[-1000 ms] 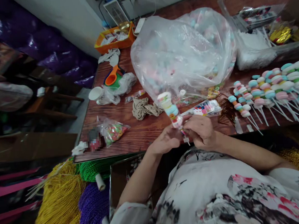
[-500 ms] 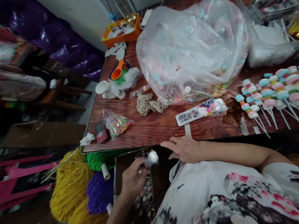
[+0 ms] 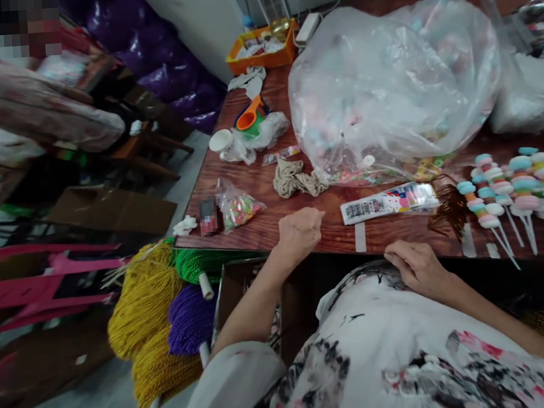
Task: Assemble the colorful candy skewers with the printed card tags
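Observation:
My left hand (image 3: 301, 233) is over the front edge of the wooden table (image 3: 274, 229), its fingers curled; whether anything is inside cannot be seen. It is nearest to a crumpled beige cloth (image 3: 293, 179) and a small clear bag of colourful candies (image 3: 239, 211). My right hand (image 3: 418, 263) rests at the table edge by my shirt, fingers bent together, with any content hidden. Beyond it lies a stack of printed plastic sleeves (image 3: 388, 202) beside brown twist ties (image 3: 447, 207). Pastel candy skewers (image 3: 515, 181) on white sticks lie at the right.
A big clear bag of pastel sweets (image 3: 394, 83) fills the table's back. An orange tray (image 3: 261, 48) and tape dispenser (image 3: 250, 120) stand at the left. Below are an open box (image 3: 222, 294) and yellow cord bundles (image 3: 144, 306). A person's clothed body (image 3: 74, 112) is far left.
My left hand has risen from the box to above the table edge, and the shiny white thing it held no longer shows. My right hand has shifted right, its fingers more bent.

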`<act>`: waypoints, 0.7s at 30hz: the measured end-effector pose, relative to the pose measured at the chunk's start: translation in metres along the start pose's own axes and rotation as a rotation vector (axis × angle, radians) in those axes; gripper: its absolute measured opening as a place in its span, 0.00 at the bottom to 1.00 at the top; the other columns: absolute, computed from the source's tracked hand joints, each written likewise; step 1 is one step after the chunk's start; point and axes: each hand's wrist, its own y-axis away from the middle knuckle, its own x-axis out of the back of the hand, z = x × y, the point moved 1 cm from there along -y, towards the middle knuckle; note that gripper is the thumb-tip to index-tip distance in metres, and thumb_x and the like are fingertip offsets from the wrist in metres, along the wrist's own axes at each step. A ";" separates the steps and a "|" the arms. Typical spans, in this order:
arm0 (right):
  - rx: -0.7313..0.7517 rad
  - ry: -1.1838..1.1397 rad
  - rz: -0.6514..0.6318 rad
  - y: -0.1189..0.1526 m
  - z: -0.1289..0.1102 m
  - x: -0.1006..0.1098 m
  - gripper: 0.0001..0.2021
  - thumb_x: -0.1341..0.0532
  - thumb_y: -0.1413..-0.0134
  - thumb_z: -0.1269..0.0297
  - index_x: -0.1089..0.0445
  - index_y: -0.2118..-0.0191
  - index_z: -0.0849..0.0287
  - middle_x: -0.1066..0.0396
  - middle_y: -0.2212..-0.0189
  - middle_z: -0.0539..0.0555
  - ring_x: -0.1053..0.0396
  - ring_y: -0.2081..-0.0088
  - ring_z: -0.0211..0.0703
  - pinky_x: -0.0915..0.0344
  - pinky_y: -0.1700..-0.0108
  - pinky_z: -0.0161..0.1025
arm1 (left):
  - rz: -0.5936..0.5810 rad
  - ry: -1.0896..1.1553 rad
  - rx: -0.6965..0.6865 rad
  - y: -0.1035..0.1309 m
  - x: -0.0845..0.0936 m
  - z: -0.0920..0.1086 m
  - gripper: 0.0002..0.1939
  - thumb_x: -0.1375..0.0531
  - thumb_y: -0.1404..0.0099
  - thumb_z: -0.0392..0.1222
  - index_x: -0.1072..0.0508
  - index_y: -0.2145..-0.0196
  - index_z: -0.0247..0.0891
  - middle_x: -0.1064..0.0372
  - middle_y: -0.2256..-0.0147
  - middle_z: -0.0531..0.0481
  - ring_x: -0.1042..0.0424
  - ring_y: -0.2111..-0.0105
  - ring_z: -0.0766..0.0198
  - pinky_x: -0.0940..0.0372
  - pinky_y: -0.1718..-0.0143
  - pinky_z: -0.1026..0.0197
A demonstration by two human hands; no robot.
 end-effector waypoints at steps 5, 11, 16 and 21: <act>-0.230 -0.020 0.096 0.035 0.012 0.021 0.08 0.48 0.36 0.67 0.37 0.68 0.56 0.37 0.81 0.46 0.36 0.79 0.34 0.41 0.73 0.34 | 0.110 0.236 -0.083 -0.035 -0.012 -0.015 0.31 0.48 0.31 0.56 0.42 0.86 0.36 0.48 0.85 0.55 0.52 0.82 0.71 0.57 0.76 0.61; -0.313 -0.011 0.156 0.038 0.021 0.024 0.13 0.48 0.37 0.65 0.37 0.74 0.56 0.39 0.82 0.46 0.40 0.80 0.33 0.43 0.73 0.34 | 0.013 0.247 -0.314 -0.054 -0.015 0.044 0.23 0.40 0.38 0.59 0.30 0.78 0.36 0.32 0.72 0.47 0.37 0.68 0.63 0.44 0.65 0.59; -0.285 0.119 0.114 0.022 0.020 0.019 0.14 0.45 0.37 0.63 0.36 0.75 0.58 0.35 0.80 0.48 0.37 0.76 0.35 0.43 0.70 0.35 | -0.149 0.025 -0.300 -0.065 -0.041 0.117 0.09 0.41 0.36 0.39 0.28 0.59 0.31 0.31 0.60 0.39 0.35 0.59 0.53 0.41 0.64 0.54; -0.305 0.196 0.429 0.044 0.031 0.060 0.05 0.42 0.40 0.69 0.30 0.61 0.57 0.27 0.69 0.53 0.30 0.68 0.39 0.35 0.64 0.37 | 0.016 0.168 -0.365 -0.066 -0.071 0.104 0.08 0.45 0.37 0.32 0.26 0.69 0.35 0.32 0.70 0.43 0.35 0.66 0.58 0.40 0.65 0.56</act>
